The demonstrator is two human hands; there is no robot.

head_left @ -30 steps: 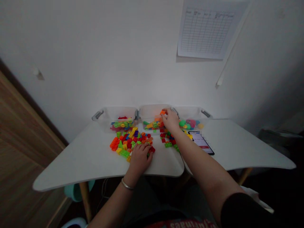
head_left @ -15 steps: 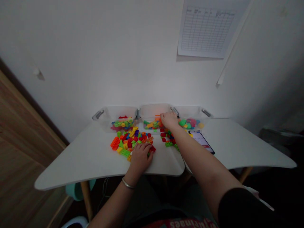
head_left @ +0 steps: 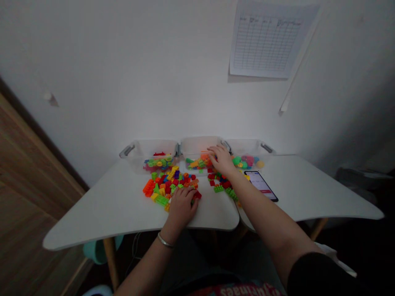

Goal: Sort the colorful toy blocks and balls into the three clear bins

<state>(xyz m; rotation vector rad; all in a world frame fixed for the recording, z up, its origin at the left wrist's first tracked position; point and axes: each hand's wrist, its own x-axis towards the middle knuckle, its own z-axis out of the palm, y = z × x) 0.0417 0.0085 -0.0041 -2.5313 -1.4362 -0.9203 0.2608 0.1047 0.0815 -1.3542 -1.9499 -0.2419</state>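
Observation:
My left hand [head_left: 182, 202] rests at the near right edge of a heap of coloured toy bricks [head_left: 161, 200], its fingers draped over some of them and the thumb apart. A red brick [head_left: 198, 195] shows beside its fingertips; whatever lies under the palm is hidden. Above the front of the middle clear bin [head_left: 202, 144] is my right hand [head_left: 222, 159], its fingers spread and nothing seen in them. Orange pieces [head_left: 205, 156] lie in that bin just left of the fingers. My right forearm partly covers a smaller group of bricks [head_left: 219, 188].
Clear bins with mixed pieces stand on the left [head_left: 154, 146] and right [head_left: 243, 144] of the middle one, along the wall. A phone [head_left: 261, 186] lies right of my forearm on the white table [head_left: 117, 213]. A printed sheet [head_left: 262, 45] hangs on the wall.
My right hand's fingers have gone from closed together to spread, and the thin orange piece near them now lies lower in the middle bin. My left hand has stayed on the heap.

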